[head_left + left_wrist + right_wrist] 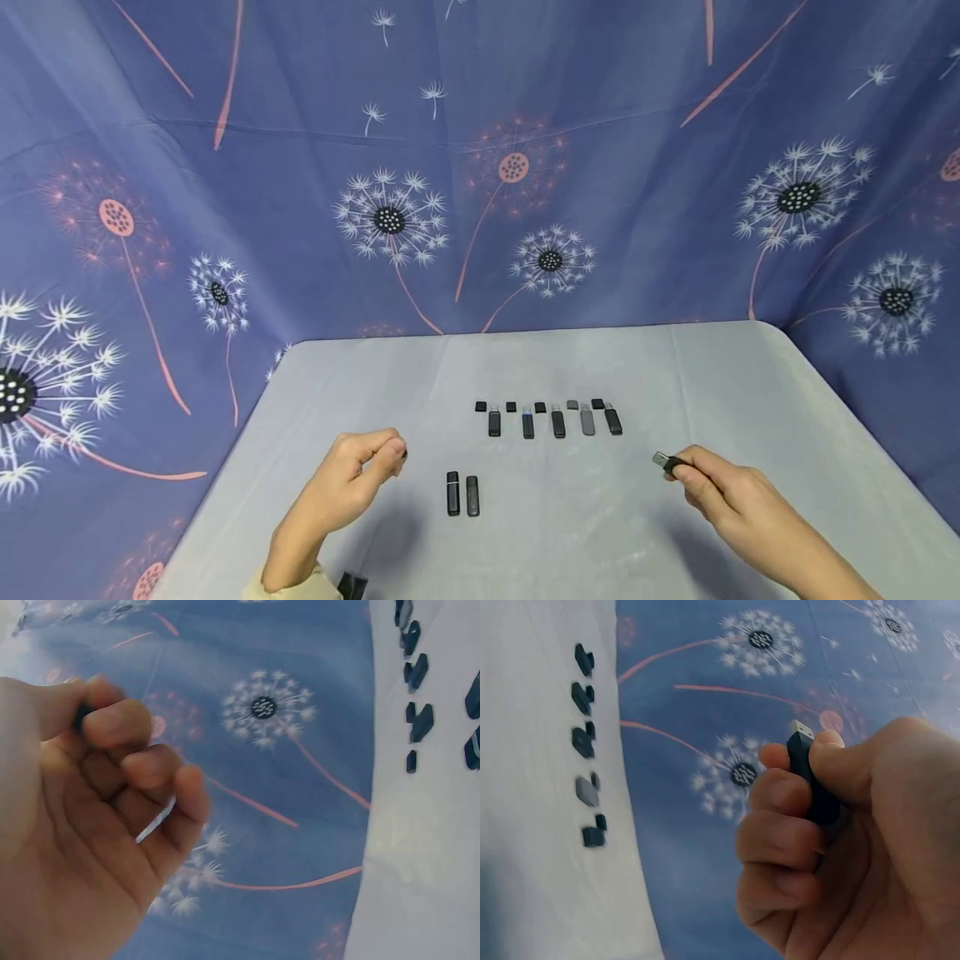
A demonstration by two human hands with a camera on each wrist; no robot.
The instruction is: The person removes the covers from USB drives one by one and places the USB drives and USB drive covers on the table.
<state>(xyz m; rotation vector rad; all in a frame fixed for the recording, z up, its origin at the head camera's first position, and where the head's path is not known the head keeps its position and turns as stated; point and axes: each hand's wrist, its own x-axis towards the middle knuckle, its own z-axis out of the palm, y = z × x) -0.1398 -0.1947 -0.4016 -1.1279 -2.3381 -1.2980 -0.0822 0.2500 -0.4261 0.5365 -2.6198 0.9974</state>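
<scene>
In the head view my left hand [348, 483] is raised over the left of the table, pinching a small dark cap [81, 717] between thumb and forefinger; the fingers hide most of it. Over on the right, my right hand [735, 500] grips a black USB stick [814, 784] whose bare metal plug [661, 458] points left. Between the hands, nearer the left, two capped black USB sticks [453, 493] lie side by side. Farther back is a row of several uncapped sticks, mostly black [558, 423], one grey [587, 422], each with its loose cap [511, 407] beside its plug.
A pale grey cloth covers the table [360, 383], which has rounded far corners. Behind it hangs a blue curtain [645, 275] with a dandelion print. A dark object [352, 585] shows at the left wrist, by the cream sleeve [300, 587].
</scene>
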